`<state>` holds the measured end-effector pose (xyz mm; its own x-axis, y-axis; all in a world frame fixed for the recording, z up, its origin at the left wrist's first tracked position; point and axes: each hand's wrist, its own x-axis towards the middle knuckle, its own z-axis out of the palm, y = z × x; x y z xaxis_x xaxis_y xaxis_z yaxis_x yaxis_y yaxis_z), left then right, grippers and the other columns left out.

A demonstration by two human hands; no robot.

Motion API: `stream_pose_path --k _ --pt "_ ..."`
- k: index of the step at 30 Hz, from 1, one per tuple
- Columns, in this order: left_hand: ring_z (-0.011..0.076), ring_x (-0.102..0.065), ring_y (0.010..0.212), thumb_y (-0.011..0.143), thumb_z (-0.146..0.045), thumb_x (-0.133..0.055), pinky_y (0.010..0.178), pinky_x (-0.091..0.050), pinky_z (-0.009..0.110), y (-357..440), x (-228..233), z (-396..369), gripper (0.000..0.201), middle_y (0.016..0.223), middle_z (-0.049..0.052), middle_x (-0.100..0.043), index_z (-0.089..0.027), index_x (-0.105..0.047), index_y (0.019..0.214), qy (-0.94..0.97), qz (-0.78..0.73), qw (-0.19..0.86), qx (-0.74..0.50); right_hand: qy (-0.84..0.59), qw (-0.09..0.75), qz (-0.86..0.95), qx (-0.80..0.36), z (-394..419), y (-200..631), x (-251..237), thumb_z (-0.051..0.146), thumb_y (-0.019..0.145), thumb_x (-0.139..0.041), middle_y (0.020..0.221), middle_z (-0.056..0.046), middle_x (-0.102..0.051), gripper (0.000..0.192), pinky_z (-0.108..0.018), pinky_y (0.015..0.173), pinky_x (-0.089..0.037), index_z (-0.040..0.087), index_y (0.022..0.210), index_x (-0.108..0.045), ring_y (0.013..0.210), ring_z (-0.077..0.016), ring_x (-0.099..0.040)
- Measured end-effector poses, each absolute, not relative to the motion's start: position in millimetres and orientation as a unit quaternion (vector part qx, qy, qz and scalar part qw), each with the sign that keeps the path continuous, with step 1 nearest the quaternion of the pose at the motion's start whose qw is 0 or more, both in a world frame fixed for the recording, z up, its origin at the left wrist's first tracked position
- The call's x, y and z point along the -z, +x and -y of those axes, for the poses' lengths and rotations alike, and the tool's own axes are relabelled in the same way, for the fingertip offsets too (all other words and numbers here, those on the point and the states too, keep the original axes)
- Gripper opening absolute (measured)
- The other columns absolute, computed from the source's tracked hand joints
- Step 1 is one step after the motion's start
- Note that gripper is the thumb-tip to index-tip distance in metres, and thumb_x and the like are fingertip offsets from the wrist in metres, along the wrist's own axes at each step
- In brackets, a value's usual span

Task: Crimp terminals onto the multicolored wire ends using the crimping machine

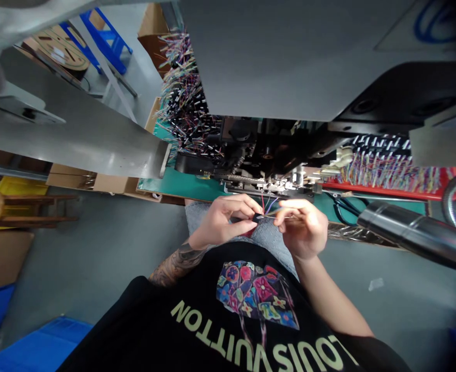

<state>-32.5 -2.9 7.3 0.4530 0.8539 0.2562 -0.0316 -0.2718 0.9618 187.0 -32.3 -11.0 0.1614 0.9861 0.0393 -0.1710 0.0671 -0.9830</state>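
My left hand (226, 219) pinches the end of a short black cable (257, 217) between thumb and fingers. Thin coloured wires (269, 207), red and purple among them, fan out of it toward the machine. Just to the right, my right hand (304, 230) has its fingertips closed on a thin pale wire (271, 215) that runs from the cable. Both hands are close together above my lap, in front of the metal tooling (269, 182) at the machine's front edge. My fingers hide part of the cable.
A large grey machine housing (267, 62) overhangs the green tabletop (177, 187). Piled cables with coloured wire ends (185, 98) lie at left; a red tray (386, 191) holds more at right. A metal tube (410, 227) juts in from the right. A wooden stool (30, 209) stands left.
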Motion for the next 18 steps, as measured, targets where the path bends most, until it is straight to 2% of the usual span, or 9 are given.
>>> stream_pose_path --k 3,5,8,10,14,16,18 --pt "0.0317 -0.082 0.121 0.111 -0.058 -0.078 0.092 -0.076 0.054 -33 -1 2 0.041 0.122 0.012 -0.083 -0.022 -0.072 0.091 0.605 -0.272 0.591 -0.459 -0.460 0.489 0.517 -0.532 31 188 7 0.059 0.099 -0.082 0.060 -0.001 -0.068 0.040 -0.025 0.047 -0.042 0.020 0.097 -0.091 0.047 -0.0124 -0.052" --pt "0.0318 -0.083 0.123 0.114 -0.054 -0.073 0.095 -0.076 0.057 -31 4 2 0.037 0.119 0.012 -0.083 -0.022 -0.071 0.094 0.595 -0.248 0.590 -0.486 -0.420 0.431 0.563 -0.567 30 185 5 0.053 0.095 -0.089 0.058 0.001 -0.066 0.033 -0.024 0.048 -0.041 0.020 0.095 -0.091 0.048 -0.0108 -0.049" --pt "0.0315 -0.083 0.126 0.120 -0.046 -0.066 0.096 -0.077 0.054 -29 6 1 0.034 0.122 0.013 -0.083 -0.022 -0.073 0.097 0.610 -0.234 0.593 -0.471 -0.376 0.406 0.564 -0.613 28 185 4 0.050 0.094 -0.091 0.057 0.001 -0.066 0.034 -0.024 0.050 -0.044 0.019 0.083 -0.087 0.049 -0.0107 -0.051" --pt "0.0322 -0.082 0.129 0.118 -0.048 -0.070 0.101 -0.076 0.054 -29 5 2 0.034 0.129 0.013 -0.083 -0.021 -0.077 0.098 0.606 -0.237 0.624 -0.432 -0.372 0.387 0.551 -0.639 27 188 5 0.049 0.094 -0.092 0.058 0.000 -0.067 0.036 -0.024 0.051 -0.046 0.018 0.078 -0.083 0.049 -0.0111 -0.053" --pt "0.0329 -0.082 0.130 0.112 -0.055 -0.078 0.110 -0.073 0.052 -32 6 2 0.036 0.136 0.017 -0.082 -0.021 -0.083 0.103 0.597 -0.268 0.653 -0.380 -0.376 0.357 0.540 -0.663 28 194 10 0.056 0.096 -0.090 0.059 0.000 -0.068 0.042 -0.023 0.050 -0.046 0.018 0.079 -0.080 0.049 -0.0113 -0.054" --pt "0.0315 -0.083 0.128 0.111 -0.052 -0.079 0.107 -0.073 0.048 -37 10 -1 0.032 0.137 0.018 -0.083 -0.020 -0.084 0.109 0.622 -0.267 0.641 -0.362 -0.371 0.341 0.544 -0.671 30 200 11 0.056 0.098 -0.088 0.059 -0.001 -0.068 0.043 -0.023 0.051 -0.047 0.018 0.081 -0.078 0.050 -0.0122 -0.057" --pt "0.0279 -0.086 0.117 0.109 -0.043 -0.079 0.097 -0.074 0.042 -49 16 -7 0.024 0.128 0.016 -0.086 -0.021 -0.085 0.117 0.667 -0.281 0.604 -0.334 -0.365 0.325 0.559 -0.669 31 213 11 0.053 0.100 -0.087 0.060 -0.002 -0.069 0.041 -0.024 0.050 -0.048 0.018 0.082 -0.077 0.050 -0.0128 -0.058"
